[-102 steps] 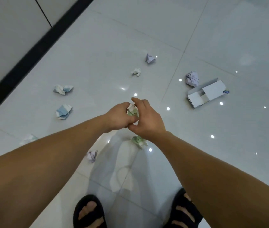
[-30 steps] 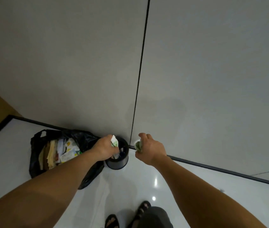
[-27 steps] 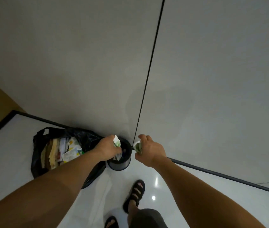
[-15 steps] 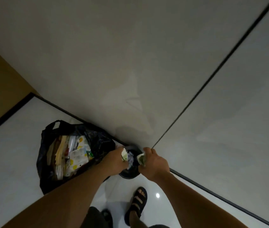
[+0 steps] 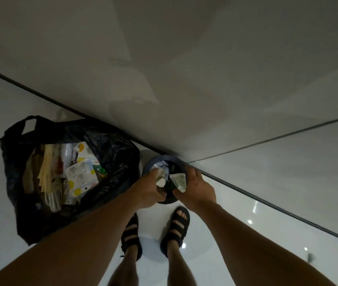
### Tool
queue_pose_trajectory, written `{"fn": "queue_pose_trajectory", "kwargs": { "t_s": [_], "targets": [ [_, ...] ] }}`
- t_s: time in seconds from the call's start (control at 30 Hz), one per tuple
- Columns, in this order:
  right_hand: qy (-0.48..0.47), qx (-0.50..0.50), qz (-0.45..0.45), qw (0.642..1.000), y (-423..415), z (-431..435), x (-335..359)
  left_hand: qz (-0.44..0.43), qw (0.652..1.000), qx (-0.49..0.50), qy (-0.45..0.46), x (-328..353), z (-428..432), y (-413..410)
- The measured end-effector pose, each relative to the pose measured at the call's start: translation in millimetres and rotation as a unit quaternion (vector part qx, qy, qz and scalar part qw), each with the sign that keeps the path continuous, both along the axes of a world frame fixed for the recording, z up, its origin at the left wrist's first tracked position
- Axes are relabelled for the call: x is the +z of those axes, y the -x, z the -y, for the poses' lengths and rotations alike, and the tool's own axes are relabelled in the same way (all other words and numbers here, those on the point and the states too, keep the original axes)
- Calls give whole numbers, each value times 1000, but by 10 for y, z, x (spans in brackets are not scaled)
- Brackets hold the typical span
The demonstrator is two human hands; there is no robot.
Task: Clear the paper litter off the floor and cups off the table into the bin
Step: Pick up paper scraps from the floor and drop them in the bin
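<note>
A small dark round bin (image 5: 169, 156) stands on the floor against the wall. Both my hands are right over its mouth. My left hand (image 5: 148, 191) grips a crumpled white paper ball (image 5: 160, 181) over the bin's left half. My right hand (image 5: 199, 188) pinches a crumpled green and white paper (image 5: 178, 180) over the right half. More crumpled paper (image 5: 162, 164) lies inside the bin. No cups or table are in view.
A black plastic bag (image 5: 110, 149) stuffed with cartons and packaging lies open on the floor just left of the bin. My feet in black sandals (image 5: 176, 223) stand just before the bin. A dark skirting line (image 5: 267, 205) runs along the foot of the wall.
I have walked from the littered floor to the bin with a paper ball in each hand. Over the last second both hands have come closer together and lower over the bin's mouth.
</note>
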State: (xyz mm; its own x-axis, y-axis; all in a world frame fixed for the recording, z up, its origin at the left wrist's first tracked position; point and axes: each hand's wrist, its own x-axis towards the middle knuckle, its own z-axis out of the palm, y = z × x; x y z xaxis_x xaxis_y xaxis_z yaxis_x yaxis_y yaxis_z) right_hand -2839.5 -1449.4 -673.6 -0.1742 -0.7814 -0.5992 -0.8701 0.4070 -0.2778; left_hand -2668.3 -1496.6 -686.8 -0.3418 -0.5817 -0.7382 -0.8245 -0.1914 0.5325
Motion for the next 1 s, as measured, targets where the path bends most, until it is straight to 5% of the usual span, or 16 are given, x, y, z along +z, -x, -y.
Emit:
{"fn": "queue_pose_trajectory", "kwargs": {
  "t_s": [0.2,0.5,1.0],
  "targets": [
    [-16,-50,-12,999,-16,-217,300,41,997,-63,18,390,61,-196],
    [33,-147,-39,988,109,-779,1517,-8,981,-167,96,1697,87,224],
    [49,-371,-121,919,1401,-3679,2947,-52,896,-417,144,2969,-1997,2214]
  ]
}}
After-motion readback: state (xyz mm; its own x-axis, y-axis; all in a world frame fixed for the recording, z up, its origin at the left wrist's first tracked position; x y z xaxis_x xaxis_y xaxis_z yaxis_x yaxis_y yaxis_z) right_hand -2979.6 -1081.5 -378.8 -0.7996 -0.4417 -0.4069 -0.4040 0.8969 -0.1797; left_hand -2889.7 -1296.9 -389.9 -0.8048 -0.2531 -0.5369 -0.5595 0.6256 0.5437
